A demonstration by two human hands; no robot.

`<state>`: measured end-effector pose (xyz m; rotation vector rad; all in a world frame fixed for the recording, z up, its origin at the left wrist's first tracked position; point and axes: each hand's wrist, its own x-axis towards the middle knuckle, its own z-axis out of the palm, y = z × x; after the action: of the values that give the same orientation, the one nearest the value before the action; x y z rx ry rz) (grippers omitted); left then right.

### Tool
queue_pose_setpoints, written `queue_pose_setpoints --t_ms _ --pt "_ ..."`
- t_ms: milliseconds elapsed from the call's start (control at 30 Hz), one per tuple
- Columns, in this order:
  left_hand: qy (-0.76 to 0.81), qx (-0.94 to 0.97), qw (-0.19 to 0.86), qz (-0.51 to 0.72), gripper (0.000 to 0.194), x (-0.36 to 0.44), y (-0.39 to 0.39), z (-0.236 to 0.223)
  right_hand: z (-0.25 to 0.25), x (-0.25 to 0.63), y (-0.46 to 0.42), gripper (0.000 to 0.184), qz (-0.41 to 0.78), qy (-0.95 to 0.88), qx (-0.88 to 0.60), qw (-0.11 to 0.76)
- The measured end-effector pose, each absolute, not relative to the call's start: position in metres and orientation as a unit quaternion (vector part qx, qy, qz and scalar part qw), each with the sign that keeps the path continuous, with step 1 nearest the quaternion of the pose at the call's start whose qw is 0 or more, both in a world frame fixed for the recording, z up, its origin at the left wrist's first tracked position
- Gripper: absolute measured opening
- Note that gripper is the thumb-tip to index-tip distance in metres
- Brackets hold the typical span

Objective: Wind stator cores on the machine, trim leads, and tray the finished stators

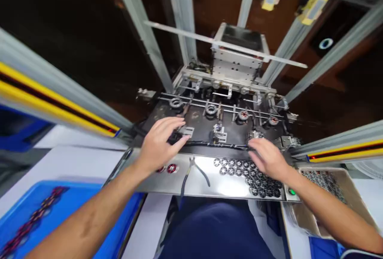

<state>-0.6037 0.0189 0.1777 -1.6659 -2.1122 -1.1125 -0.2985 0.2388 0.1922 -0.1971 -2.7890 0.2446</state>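
My left hand (160, 144) is over the left side of the machine bed, thumb and fingers apart, with nothing seen in it. Its fingertips are close to a metal bracket (188, 132). My right hand (267, 158) hovers by a small clamp fixture (255, 134), its fingers loosely bent and a little apart from the thumb; I see nothing held there. On the machine, two holders carry bare metal rings (211, 110), and two more carry small copper-wound cores (243, 114). Below my right hand lie several dark slotted cores (238, 171) on the steel ledge (209, 187).
Cutting pliers (193, 171) and two red-wound cores (171, 168) lie on the ledge. A blue tray (74, 189) with wound parts is at left; a bin (353, 189) of metal parts is at right. Yellow sensor bars (60, 101) and grey posts flank the machine.
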Motion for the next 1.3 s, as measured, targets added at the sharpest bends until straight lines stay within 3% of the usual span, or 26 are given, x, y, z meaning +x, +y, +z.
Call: queue_pose_setpoints --t_ms 133,233,367,667,1100,1300 --pt "-0.646 -0.723 0.041 -0.242 0.030 -0.597 0.158 0.210 0.221 -0.267 0.346 0.025 -0.021 -0.976 -0.201 0.086" --pt "-0.607 -0.776 -0.010 -0.174 0.028 -0.589 0.242 0.191 0.211 -0.258 0.408 0.026 -0.029 -0.962 -0.269 0.044" --pt "-0.584 -0.800 -0.063 -0.123 0.039 -0.583 0.301 0.148 0.181 -0.259 0.448 0.039 -0.004 -0.953 -0.303 -0.010" --pt "-0.589 -0.793 -0.105 -0.116 0.021 -0.589 0.325 0.106 0.139 -0.275 0.472 0.027 0.052 -0.949 -0.307 -0.049" --pt "-0.590 -0.785 -0.169 -0.088 0.030 -0.588 0.332 0.089 0.130 -0.281 0.479 0.023 0.053 -0.945 -0.307 -0.100" --pt "-0.585 -0.785 -0.166 -0.115 0.025 -0.586 0.331 0.101 0.129 -0.281 0.481 0.024 0.056 -0.942 -0.314 -0.108"
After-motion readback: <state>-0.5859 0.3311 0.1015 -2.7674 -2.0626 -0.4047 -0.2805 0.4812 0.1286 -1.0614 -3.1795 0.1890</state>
